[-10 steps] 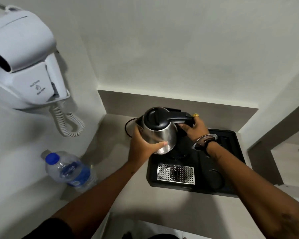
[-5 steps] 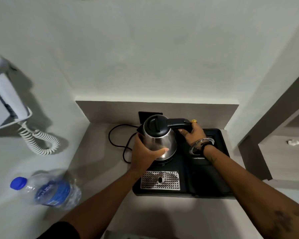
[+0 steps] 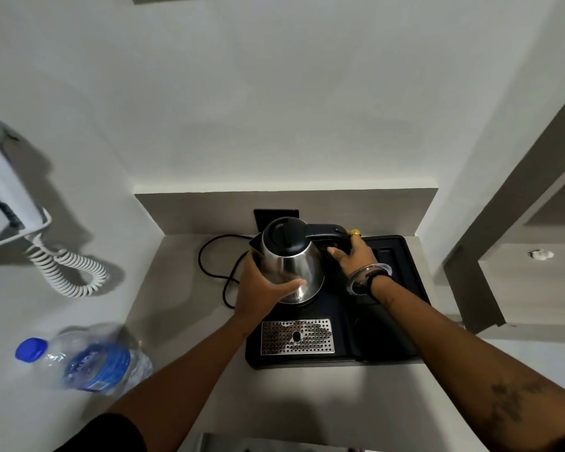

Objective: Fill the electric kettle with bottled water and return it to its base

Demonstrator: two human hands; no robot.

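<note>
Nearest, at counter's left edge: capped water bottle [image 3: 85, 363] stood untouched. Beyond, left hand [image 3: 261, 288] cupped kettle [image 3: 291, 259] body, steadying; right hand [image 3: 353, 256] wrapped handle, carrying weight. Kettle tilted over black tray [image 3: 405, 321], lid closed, apparently mid-lift or mid-seating.

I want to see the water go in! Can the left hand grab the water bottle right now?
Probably not right away: the left hand is wrapped round the kettle. Once it lets go, the water bottle stands nearby on its side with nothing between.
</note>
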